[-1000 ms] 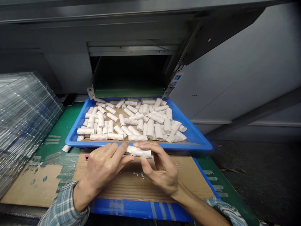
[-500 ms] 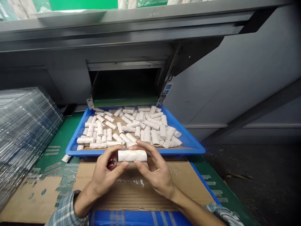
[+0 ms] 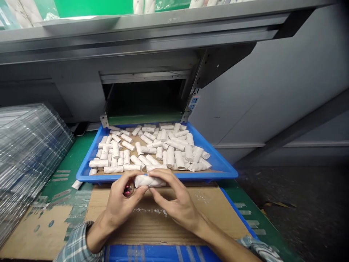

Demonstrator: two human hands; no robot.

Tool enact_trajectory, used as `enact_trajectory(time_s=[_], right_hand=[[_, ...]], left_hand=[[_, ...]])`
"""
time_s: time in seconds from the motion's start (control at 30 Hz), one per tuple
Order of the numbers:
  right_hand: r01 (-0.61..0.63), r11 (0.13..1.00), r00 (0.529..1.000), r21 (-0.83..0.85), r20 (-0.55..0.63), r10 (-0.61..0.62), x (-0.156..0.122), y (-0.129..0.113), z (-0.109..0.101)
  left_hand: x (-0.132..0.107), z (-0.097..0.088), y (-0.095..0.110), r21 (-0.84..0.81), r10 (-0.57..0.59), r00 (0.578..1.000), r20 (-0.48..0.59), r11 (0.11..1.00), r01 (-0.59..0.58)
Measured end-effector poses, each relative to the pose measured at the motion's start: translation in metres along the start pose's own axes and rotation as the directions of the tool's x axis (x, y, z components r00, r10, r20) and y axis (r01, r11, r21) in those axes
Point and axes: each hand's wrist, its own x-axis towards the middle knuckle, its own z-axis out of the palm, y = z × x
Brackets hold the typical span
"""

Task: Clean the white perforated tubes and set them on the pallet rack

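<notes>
Left hand (image 3: 122,196) and right hand (image 3: 174,198) pressed close together on one white cylindrical roll (image 3: 149,181), fingers curled over it, fingertips almost meeting near its middle. Both hands pinch it, not spread. Roll is held over the cardboard sheet (image 3: 169,222), just in front of the near rim of the blue plastic tray (image 3: 201,175); cannot tell if it touches the rim. Change: roll was smooth and straight half a second ago, now looks creased and squeezed, with the hands closer together. Small pink-red item (image 3: 127,189) shows inside the left hand's curl, too small to identify.

Tray holds many similar loose rolls (image 3: 170,156) at mixed angles on a brown liner. Tray's far end sits right at a dark opening (image 3: 144,98) in a grey metal cabinet, with a blue socket strip (image 3: 194,102) beside it. Stack of clear plastic sheets (image 3: 29,156) lies to the left on the green surface (image 3: 68,156). Plaid sleeves (image 3: 75,242) at both wrists. Tray rim bounds the hands ahead; most room is back over the cardboard sheet.
</notes>
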Motion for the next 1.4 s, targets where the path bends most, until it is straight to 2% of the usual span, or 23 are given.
enact_trajectory(time_s=[0.1, 0.17, 0.23, 0.37, 0.53, 0.73, 0.97, 1.4], right_hand=[[0.128, 0.983, 0.991, -0.132, 0.043, -0.124, 0.0013, 0.0035, -0.0027], [0.139, 0.982, 0.990, -0.130, 0.047, -0.134, 0.0023, 0.0047, -0.0044], [0.106, 0.988, 0.994, -0.114, 0.037, -0.102, 0.0034, 0.0046, -0.0050], [0.094, 0.988, 0.996, -0.121, 0.020, -0.092, 0.0031, 0.0040, -0.0028], [0.083, 0.987, 0.995, -0.134, 0.059, -0.076, -0.0002, 0.0066, -0.0015], [0.114, 0.988, 0.984, -0.103, 0.145, -0.099, 0.0001, 0.0073, -0.0028], [0.125, 0.986, 0.984, -0.113, 0.139, -0.109, 0.0000, 0.0083, -0.0016], [0.140, 0.985, 0.983, -0.100, 0.131, -0.126, -0.0009, 0.0087, -0.0030]], left_hand=[[-0.0013, 0.0002, 0.0001, 0.004, 0.059, 0.994, 0.093, 0.998, -0.059], [-0.0015, -0.0019, -0.0004, -0.021, 0.077, 0.988, 0.132, 0.997, -0.075], [-0.0010, -0.0050, -0.0015, -0.025, 0.070, 0.990, 0.120, 0.997, -0.067], [0.0014, -0.0084, -0.0027, 0.173, 0.133, 0.989, 0.063, 0.975, -0.142], [0.0043, -0.0083, 0.0023, 0.418, 0.283, 0.955, 0.094, 0.859, -0.295], [0.0052, -0.0087, 0.0054, 0.558, 0.298, 0.948, 0.113, 0.770, -0.309], [0.0046, -0.0091, 0.0040, 0.595, 0.298, 0.946, 0.126, 0.740, -0.312], [0.0035, -0.0065, 0.0053, 0.550, 0.331, 0.935, 0.129, 0.760, -0.345]])
